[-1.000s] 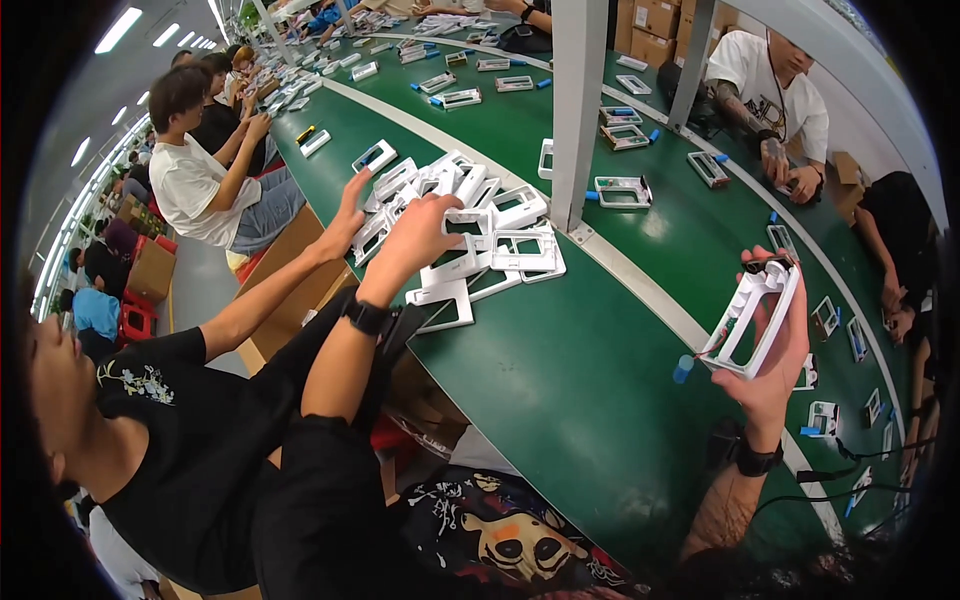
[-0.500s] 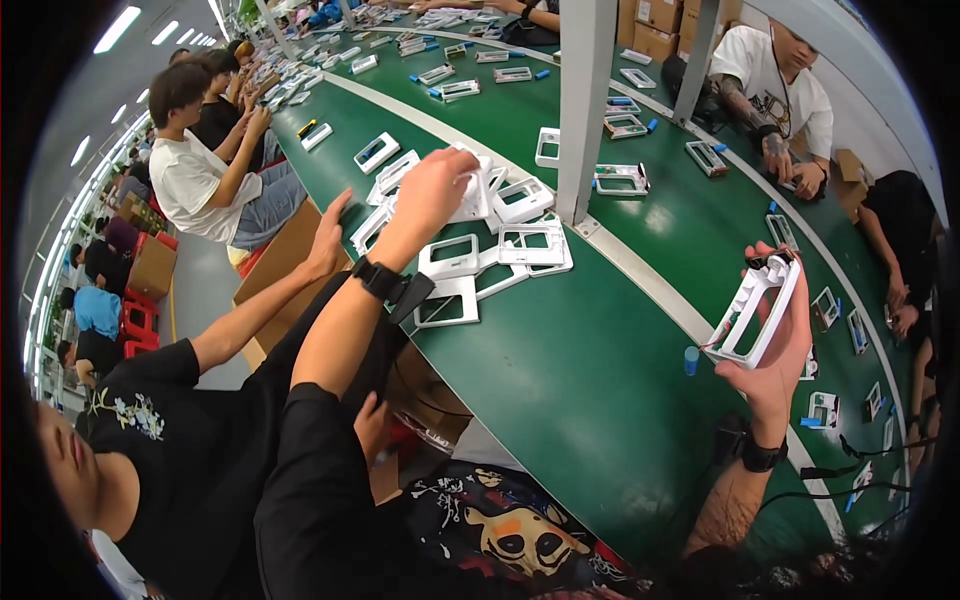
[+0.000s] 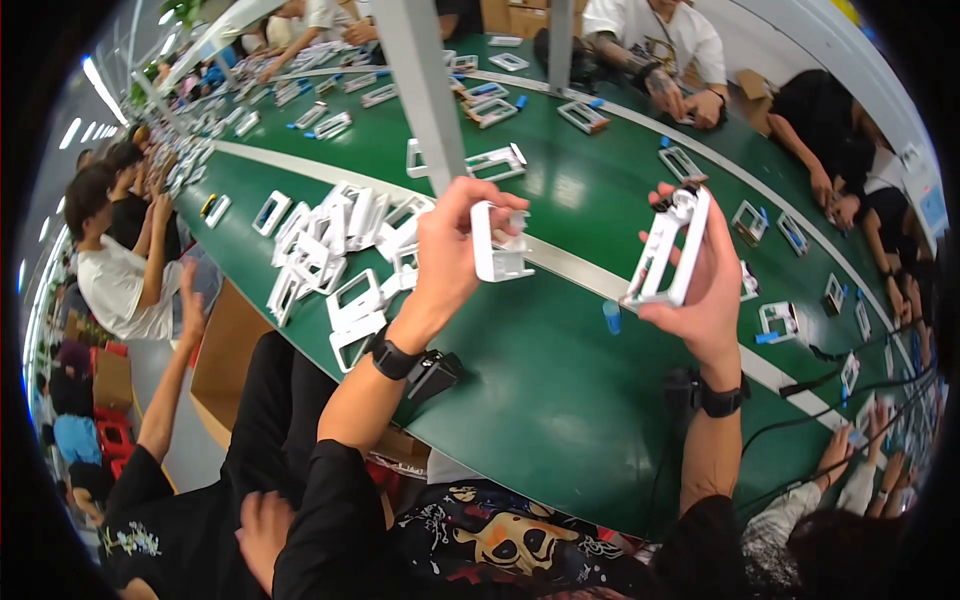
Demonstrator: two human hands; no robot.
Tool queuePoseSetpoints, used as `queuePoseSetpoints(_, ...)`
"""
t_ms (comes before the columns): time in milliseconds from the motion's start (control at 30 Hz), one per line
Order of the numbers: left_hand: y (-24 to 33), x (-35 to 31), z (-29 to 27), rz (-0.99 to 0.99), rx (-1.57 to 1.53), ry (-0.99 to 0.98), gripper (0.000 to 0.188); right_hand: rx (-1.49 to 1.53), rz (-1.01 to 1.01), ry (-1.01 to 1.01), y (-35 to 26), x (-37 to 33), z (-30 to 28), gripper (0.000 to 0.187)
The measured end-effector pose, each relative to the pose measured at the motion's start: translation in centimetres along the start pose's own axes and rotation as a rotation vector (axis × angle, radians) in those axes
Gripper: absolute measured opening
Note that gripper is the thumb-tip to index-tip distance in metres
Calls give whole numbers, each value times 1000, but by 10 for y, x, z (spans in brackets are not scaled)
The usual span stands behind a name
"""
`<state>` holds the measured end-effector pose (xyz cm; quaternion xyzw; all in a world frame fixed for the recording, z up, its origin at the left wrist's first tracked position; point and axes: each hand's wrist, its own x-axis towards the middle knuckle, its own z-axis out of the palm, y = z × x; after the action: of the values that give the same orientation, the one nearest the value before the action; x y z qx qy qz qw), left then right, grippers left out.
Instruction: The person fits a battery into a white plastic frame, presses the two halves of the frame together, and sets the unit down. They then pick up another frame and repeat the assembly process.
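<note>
My left hand (image 3: pixel 452 245) is closed around a white plastic housing part (image 3: pixel 492 245), raised above the green table. To its right, my right hand (image 3: pixel 712 285) grips a white rectangular plastic frame (image 3: pixel 682 250) with an open middle. Small dark parts and thin wires show along that frame. The two pieces are apart. Just below the frame's lower end is a blue cylinder (image 3: pixel 612 317); whether it hangs from a wire or stands on the table I cannot tell. Left of my left hand lies a heap of white plastic frames (image 3: pixel 325 235).
A grey metal post (image 3: pixel 425 90) rises from the pale strip along the green table (image 3: pixel 520 380). Frames with blue cylinders lie across the far side. Co-workers sit around the table; one person's arm (image 3: pixel 165 390) is close on my left. Black cables (image 3: pixel 830 400) cross at the right.
My left hand has come away from the heap with a white housing part and moved right, toward the frame. My right hand still holds its frame. The view has turned right.
</note>
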<state>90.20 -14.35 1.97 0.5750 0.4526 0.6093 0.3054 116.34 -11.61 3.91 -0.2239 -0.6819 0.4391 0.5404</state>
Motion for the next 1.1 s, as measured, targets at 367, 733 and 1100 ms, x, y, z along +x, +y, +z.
queuePoseSetpoints(367, -64, -1, 40, -549, -302, -426, 3, -129, 31, 140, 3, 3, -24, 95)
queuePoseSetpoints(733, -60, -21, 40, -418, 418, -501, 74, -197, 76, 84, 5, 2, -17, 98)
queuePoseSetpoints(1100, -31, -41, 48, -307, 1091, -596, 120, -215, 94, 76, 6, 2, -18, 102)
